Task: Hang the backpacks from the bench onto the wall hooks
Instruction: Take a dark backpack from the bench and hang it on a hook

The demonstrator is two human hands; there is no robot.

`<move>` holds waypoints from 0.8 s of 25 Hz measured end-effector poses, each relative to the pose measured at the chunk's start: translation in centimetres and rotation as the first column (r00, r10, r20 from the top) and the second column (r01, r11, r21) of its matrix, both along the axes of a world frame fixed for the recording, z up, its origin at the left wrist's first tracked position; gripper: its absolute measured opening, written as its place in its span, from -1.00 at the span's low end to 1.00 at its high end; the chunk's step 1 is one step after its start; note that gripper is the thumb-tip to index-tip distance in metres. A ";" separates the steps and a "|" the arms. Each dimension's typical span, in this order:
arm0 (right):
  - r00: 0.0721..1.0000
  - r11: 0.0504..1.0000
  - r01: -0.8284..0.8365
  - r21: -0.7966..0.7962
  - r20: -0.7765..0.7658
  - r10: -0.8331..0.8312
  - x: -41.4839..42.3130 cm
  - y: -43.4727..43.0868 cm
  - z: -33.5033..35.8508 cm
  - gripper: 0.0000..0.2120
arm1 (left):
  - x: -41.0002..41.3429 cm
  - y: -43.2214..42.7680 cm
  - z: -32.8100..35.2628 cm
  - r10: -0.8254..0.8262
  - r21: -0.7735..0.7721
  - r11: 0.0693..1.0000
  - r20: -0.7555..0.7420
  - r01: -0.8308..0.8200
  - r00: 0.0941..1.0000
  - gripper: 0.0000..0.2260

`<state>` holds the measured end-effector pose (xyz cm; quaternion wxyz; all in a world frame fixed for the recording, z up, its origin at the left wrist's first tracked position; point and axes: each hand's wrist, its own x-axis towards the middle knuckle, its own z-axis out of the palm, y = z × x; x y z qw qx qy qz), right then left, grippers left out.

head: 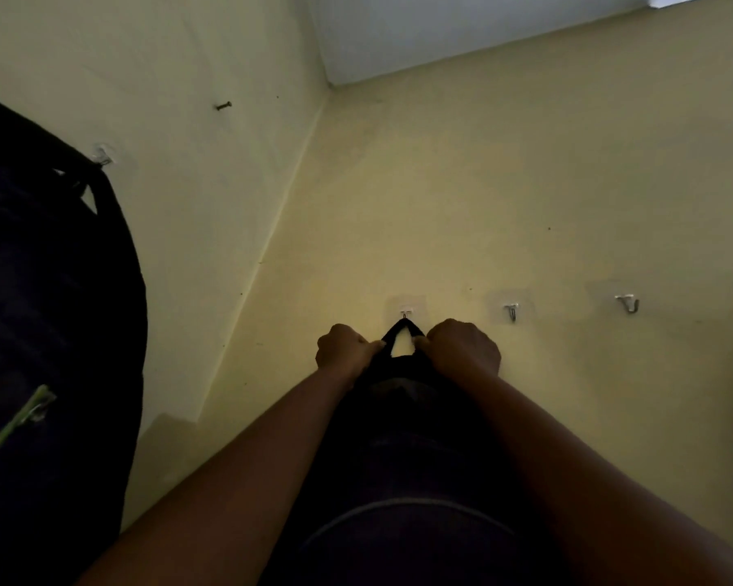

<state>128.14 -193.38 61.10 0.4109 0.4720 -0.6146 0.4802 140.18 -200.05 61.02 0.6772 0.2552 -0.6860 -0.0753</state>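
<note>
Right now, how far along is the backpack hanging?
Done: one dark backpack hangs from a left-wall hook. In hand: left hand and right hand grip the carry loop of a second backpack, apparently caught on the corner-side hook. Left: releasing it; two hooks beside it are free, and the bench is out of view.

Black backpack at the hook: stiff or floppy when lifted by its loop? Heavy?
The black backpack is probably floppy: its top loop bends to a peak at the hook. Possibly weighty, since left hand and right hand both grip the loop.
</note>
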 end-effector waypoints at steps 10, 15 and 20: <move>0.916 0.922 -0.378 -0.083 0.113 0.386 1.5 3.2 -4.8 -0.67 | 3.0 3.2 -4.5 -0.352 0.038 0.935 -0.030 0.353 0.936 -0.69; 0.855 0.884 -0.452 -0.124 0.222 0.468 2.5 6.9 -8.7 -0.63 | 2.8 7.4 -8.1 -0.314 0.046 0.948 -0.058 0.316 0.948 -0.64; 0.685 0.781 -0.603 -0.163 0.397 0.612 3.8 14.3 -13.6 -0.60 | 4.1 14.0 -12.5 -0.360 0.115 0.924 -0.067 0.366 0.930 -0.59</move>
